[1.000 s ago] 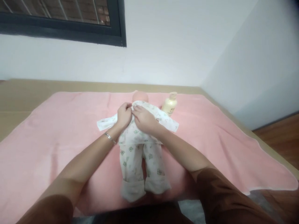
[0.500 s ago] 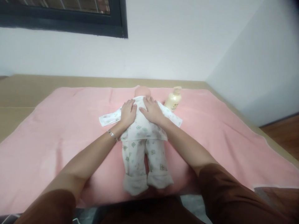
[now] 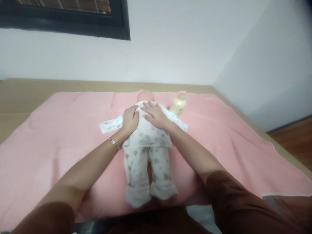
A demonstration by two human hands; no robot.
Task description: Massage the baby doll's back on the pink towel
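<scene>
A baby doll (image 3: 153, 138) in a white patterned top and trousers lies stretched out, its bald head (image 3: 145, 96) at the far end and its face not visible. Flat against the left side of its upper body rests my left hand (image 3: 131, 119), with a silver bracelet at the wrist. My right hand (image 3: 156, 115) lies on the upper right of the top, fingers spread and pointing toward the middle. Neither hand grips anything. The sleeves stick out to both sides, and the trouser cuffs (image 3: 138, 196) are folded up near me.
Beneath the doll is a pink blanket (image 3: 80, 130) on a tan surface (image 3: 21, 94). A pale yellow pump bottle (image 3: 178, 104) stands just right of the doll's head. Behind are a white wall (image 3: 168, 48) and a dark window frame (image 3: 119, 26).
My right hand has shifted left across the doll's upper body, its fingers now more spread toward the middle. My left hand stays in about the same place. The whole view has shifted slightly.
</scene>
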